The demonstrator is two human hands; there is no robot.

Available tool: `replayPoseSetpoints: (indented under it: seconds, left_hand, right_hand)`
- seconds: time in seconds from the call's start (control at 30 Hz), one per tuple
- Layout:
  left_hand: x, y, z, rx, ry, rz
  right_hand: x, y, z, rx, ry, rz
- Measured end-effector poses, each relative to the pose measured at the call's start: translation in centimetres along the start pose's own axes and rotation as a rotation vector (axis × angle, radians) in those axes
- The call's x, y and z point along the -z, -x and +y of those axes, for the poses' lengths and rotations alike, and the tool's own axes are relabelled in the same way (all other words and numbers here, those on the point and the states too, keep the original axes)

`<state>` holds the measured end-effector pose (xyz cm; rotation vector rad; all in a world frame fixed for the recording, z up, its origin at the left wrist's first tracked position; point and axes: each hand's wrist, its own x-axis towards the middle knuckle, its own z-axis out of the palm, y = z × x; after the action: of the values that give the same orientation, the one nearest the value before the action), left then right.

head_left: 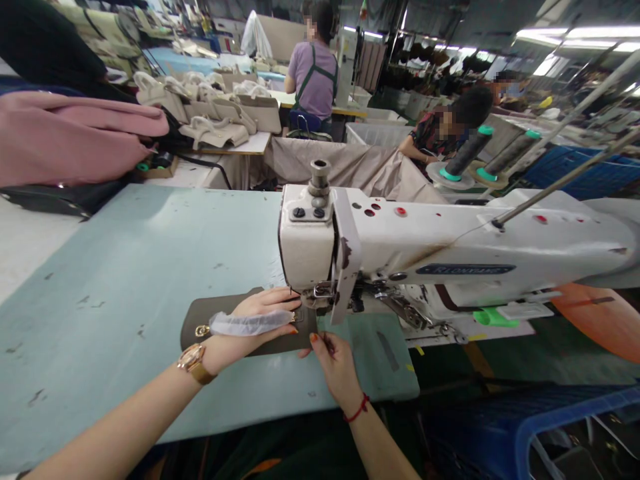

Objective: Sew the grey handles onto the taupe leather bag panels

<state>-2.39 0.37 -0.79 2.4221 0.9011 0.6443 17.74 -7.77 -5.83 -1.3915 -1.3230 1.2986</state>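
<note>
A dark olive leather bag panel (273, 345) lies on the table, its right end beneath the sewing machine's head (307, 243). My left hand (257, 308) rests flat on the panel, fingers stretched toward the needle area. A handle wrapped in white film (250, 324) arches over the back of that hand; a gold ring (202, 330) shows at its left end. At the near right corner, my right hand (333, 357) is closed, thumb and fingers pinching the panel's edge. The machine's head partly hides the panel's far right end and the presser foot.
The pale green tabletop (150, 260) extends left. A blue crate (525, 427) stands low at right. Dark thread cones (467, 153) rise behind the machine. Beige bag pieces (220, 113) are heaped beyond, near pink material (75, 133). Co-workers sit further back.
</note>
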Motion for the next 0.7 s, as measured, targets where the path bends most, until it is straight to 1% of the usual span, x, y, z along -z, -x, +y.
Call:
replayPoseSetpoints:
  seconds: [0.07, 0.17, 0.33, 0.53, 0.7]
  left_hand:
    - [0.2, -0.3, 0.0, -0.012, -0.038, -0.058]
    - [0.6, -0.9, -0.2, 0.007, -0.025, -0.076]
    - [1.5, -1.7, -0.3, 0.060, 0.009, -0.157]
    - [2.8, -2.6, 0.2, 0.100, -0.063, -0.170]
    - [3.5, -3.4, 0.2, 0.136, -0.021, -0.200]
  right_hand:
    - [-0.2, -0.2, -0.1, -0.007, -0.014, 0.017]
    - [-0.6, -0.6, 0.0, -0.036, -0.061, 0.049]
    - [-1.5, -1.5, 0.6, -0.145, -0.243, 0.083]
    - [-2.3, -2.5, 0.3, -0.214, -0.457, 0.117]
    - [-2.6, -3.5, -0.2, -0.233, -0.509, 0.159]
